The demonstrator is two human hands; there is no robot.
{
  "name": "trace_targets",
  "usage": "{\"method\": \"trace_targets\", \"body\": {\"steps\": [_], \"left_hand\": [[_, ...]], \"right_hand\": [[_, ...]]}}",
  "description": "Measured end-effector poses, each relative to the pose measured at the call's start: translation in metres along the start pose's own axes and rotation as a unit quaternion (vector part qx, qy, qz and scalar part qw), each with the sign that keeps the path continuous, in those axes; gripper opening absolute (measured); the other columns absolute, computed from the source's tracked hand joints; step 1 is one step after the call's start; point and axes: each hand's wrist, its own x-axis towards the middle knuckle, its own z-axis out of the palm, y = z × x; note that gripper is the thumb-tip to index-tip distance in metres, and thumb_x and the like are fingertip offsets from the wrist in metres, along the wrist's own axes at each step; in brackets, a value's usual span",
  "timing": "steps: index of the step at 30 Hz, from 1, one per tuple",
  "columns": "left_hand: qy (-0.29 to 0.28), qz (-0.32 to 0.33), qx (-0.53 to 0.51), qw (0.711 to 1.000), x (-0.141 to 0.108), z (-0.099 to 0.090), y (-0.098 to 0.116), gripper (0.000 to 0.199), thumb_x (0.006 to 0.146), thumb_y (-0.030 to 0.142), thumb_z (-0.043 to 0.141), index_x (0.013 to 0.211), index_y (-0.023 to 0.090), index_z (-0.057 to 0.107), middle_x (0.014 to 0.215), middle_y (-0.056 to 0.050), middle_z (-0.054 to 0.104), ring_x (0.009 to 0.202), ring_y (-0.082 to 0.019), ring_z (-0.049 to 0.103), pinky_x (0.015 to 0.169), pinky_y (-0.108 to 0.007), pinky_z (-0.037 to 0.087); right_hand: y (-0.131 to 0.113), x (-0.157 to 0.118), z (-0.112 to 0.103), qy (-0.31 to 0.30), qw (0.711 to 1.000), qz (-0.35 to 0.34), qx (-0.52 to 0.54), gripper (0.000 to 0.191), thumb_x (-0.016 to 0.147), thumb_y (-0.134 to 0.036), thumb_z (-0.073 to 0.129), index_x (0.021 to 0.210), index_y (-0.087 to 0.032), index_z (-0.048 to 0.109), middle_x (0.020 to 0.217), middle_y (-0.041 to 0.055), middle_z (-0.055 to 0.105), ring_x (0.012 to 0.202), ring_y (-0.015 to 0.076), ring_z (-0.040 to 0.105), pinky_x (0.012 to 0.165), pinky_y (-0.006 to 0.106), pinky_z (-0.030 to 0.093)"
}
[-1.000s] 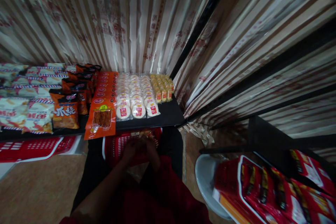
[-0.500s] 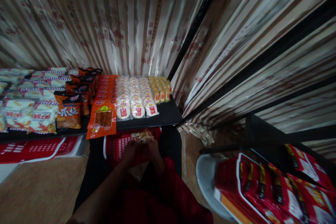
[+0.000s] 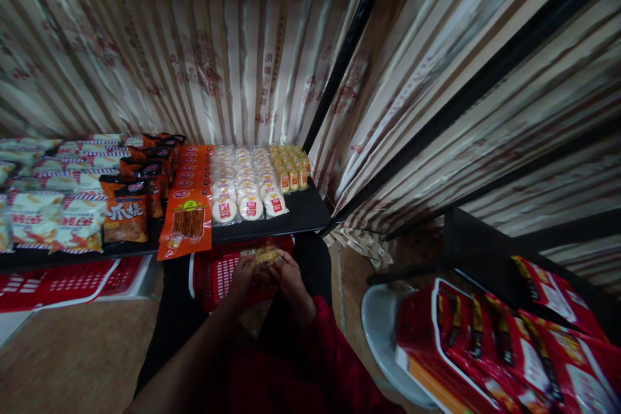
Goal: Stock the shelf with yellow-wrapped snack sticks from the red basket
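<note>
Just in front of the long, flat black shelf (image 3: pixel 310 207), toward its right end, two bare hands meet over a red plastic basket with slotted sides and a pale rim (image 3: pixel 226 275), which rests between two dark-trousered legs and runs partly under the shelf's front edge. The left hand (image 3: pixel 241 277) grasps one side of a small yellow snack packet in shiny clear plastic (image 3: pixel 266 257), and the right hand (image 3: pixel 292 279) grips its other side with bent fingers, so the packet sits between them, near the shelf's front edge. The exact finger contact is too dark to make out. At the right end of the shelf stand close rows of small yellow packets with red labels (image 3: pixel 292 171); next to them on the shelf are rows of white round cakes in clear wrappers (image 3: pixel 250 191). Further left along the shelf come long, flat orange packets of brown sticks (image 3: pixel 187 207), the front one jutting past the shelf's edge, then orange-and-black pouches (image 3: pixel 125 217) and white bags with striped borders (image 3: pixel 80 223). Behind the shelf hangs a pleated beige curtain with reddish print (image 3: pixel 218 32). Well to the right of the shelf, a white-rimmed red crate (image 3: pixel 420 320) holds glossy red packets (image 3: pixel 509 349).
</note>
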Motion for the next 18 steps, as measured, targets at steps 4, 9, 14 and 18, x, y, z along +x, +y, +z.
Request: {"method": "trace_targets", "body": {"steps": [4,9,14,18], "left_hand": [[0.032,-0.006,-0.042,0.999,-0.005,0.004,0.012,0.018,0.068,0.031,0.057,0.080,0.017,0.055,0.079,-0.004,0.066,0.064,-0.015,0.062,0.061,-0.027,0.051],[0.040,0.016,-0.031,0.999,-0.012,0.008,0.023,0.026,0.064,0.040,0.062,0.076,0.018,0.055,0.070,-0.001,0.062,0.059,-0.014,0.060,0.058,-0.026,0.048],[0.040,0.025,-0.044,0.998,-0.016,0.011,0.026,0.023,0.062,0.034,0.063,0.076,0.018,0.056,0.071,-0.001,0.062,0.058,-0.013,0.059,0.057,-0.026,0.048],[0.011,0.025,-0.057,0.998,-0.018,0.012,0.027,0.022,0.065,0.029,0.060,0.083,0.017,0.054,0.069,-0.001,0.063,0.060,-0.015,0.061,0.059,-0.028,0.050]], "right_hand": [[-0.009,-0.003,-0.003,-0.001,1.000,-0.003,0.020,0.039,0.054,-0.032,0.073,0.090,-0.020,0.063,0.089,0.0026,0.065,0.082,0.0165,0.062,0.070,0.025,0.049],[-0.019,-0.008,-0.003,0.018,1.000,0.008,0.000,0.034,0.051,-0.027,0.072,0.084,-0.019,0.066,0.084,0.0025,0.067,0.082,0.0177,0.062,0.067,0.024,0.049],[-0.026,-0.011,-0.002,0.024,1.000,0.004,0.001,0.031,0.052,-0.026,0.070,0.082,-0.020,0.067,0.084,0.0022,0.068,0.083,0.0185,0.063,0.067,0.025,0.048],[-0.033,-0.011,0.001,0.032,0.999,0.011,0.001,0.031,0.050,-0.022,0.067,0.080,-0.019,0.067,0.082,0.0022,0.069,0.082,0.0193,0.064,0.066,0.025,0.047]]}}
